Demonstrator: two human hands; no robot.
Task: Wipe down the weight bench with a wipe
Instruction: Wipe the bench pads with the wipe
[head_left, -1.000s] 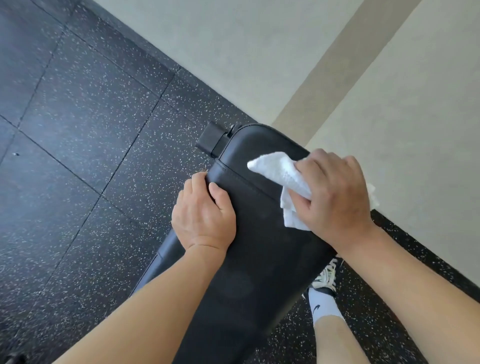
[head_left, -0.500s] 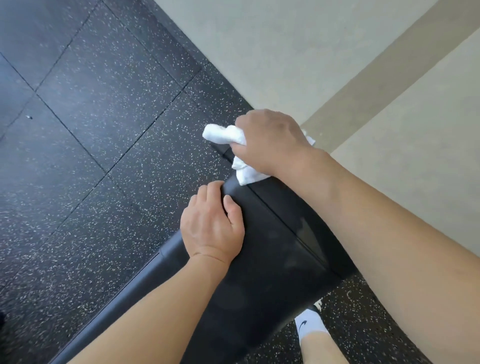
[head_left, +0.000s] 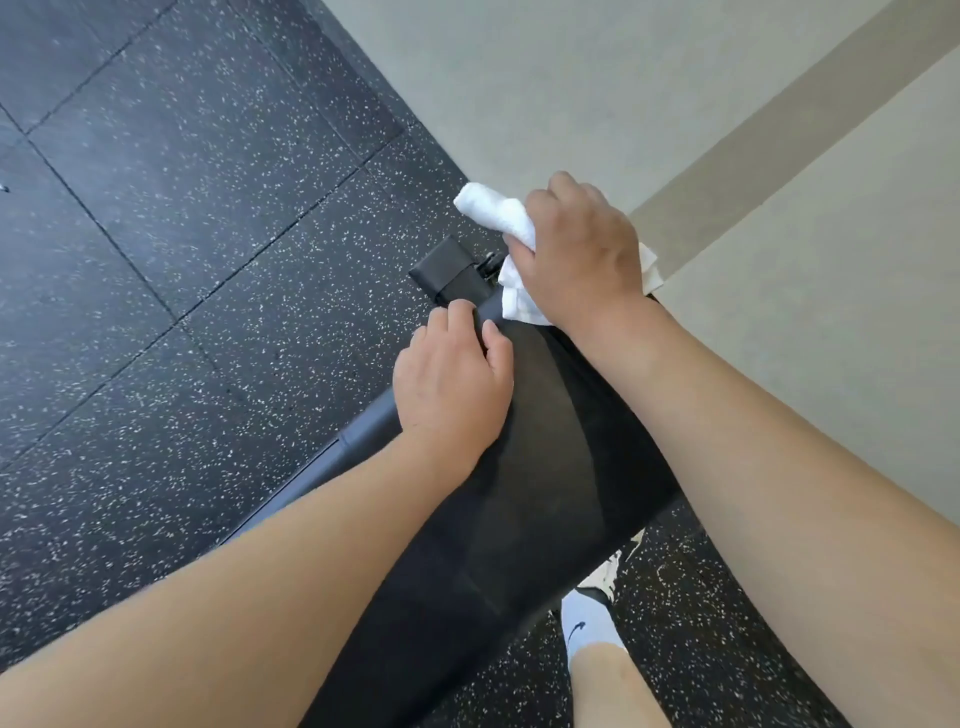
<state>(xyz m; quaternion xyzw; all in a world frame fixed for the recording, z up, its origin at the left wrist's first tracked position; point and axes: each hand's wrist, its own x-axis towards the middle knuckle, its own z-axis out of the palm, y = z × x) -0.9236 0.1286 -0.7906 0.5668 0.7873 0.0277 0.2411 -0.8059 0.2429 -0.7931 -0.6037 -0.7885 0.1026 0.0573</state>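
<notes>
I am looking down at the weight bench (head_left: 545, 499), a long black pad with a smooth, faintly sheened vinyl skin, its long axis running from the lower middle of the frame up to the upper centre, where its rounded end is pointing toward the pale wall (head_left: 571, 78). A stitched seam is curving across the pad. The white wipe (head_left: 501, 215), soft and crumpled cloth bunched into a roll, is sitting at that far end of the pad, above centre. My right hand (head_left: 576, 254) is gripping it, fingers curled down around the bundle, with loose folds spilling out on both sides. My left hand (head_left: 452, 374) is resting just below, on the pad's left edge, fingers curling together over the rim and thumb lying on top. A black square bracket (head_left: 447, 267) is jutting out left of the pad's end. Speckled black rubber floor tiles (head_left: 182, 234) are filling the left of the frame. At lower right, a white sock (head_left: 587, 629) and a sneaker (head_left: 605, 574) are showing beside the bench.
</notes>
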